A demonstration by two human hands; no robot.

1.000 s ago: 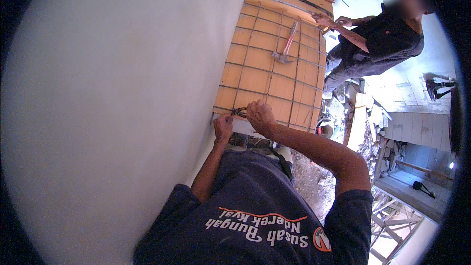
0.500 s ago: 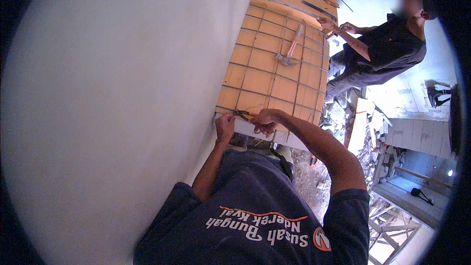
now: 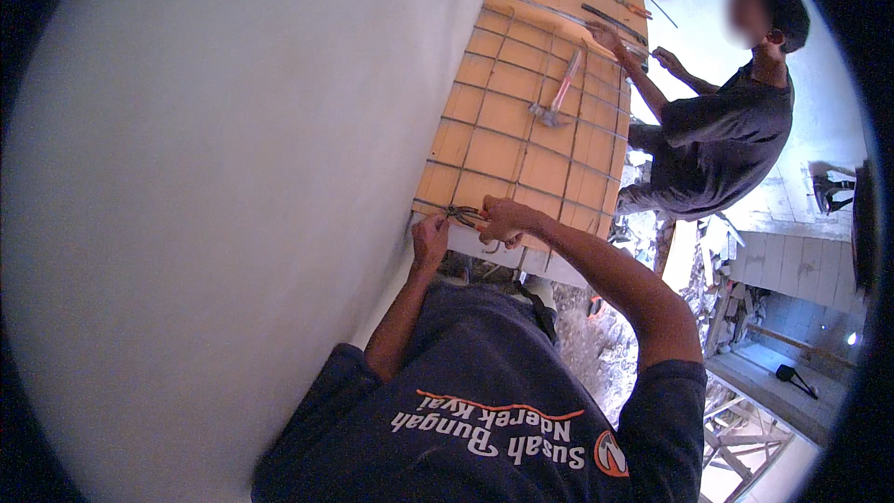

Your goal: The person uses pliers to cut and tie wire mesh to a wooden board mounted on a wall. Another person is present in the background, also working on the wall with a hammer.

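My right hand is closed round the handles of a pair of pliers, whose dark jaws point left at the near left corner of a steel bar grid. My left hand is closed right beside the jaws, at the corner of the grid; what its fingers pinch is too small to make out. The grid of crossed thin bars lies over orange-yellow boards. A pale board edge runs along the near side, below my hands.
A claw hammer lies on the grid. Farther off are a long grey bar, a dark bar and orange-handled pincers. A co-worker stands at the far right, one hand on the boards. A pale wall rises close on my left; rubble covers the floor.
The handles of the pliers are spread wider in my right hand, which has turned slightly. My left hand stays at the corner. The co-worker has leaned and shifted one hand left along the grey bar.
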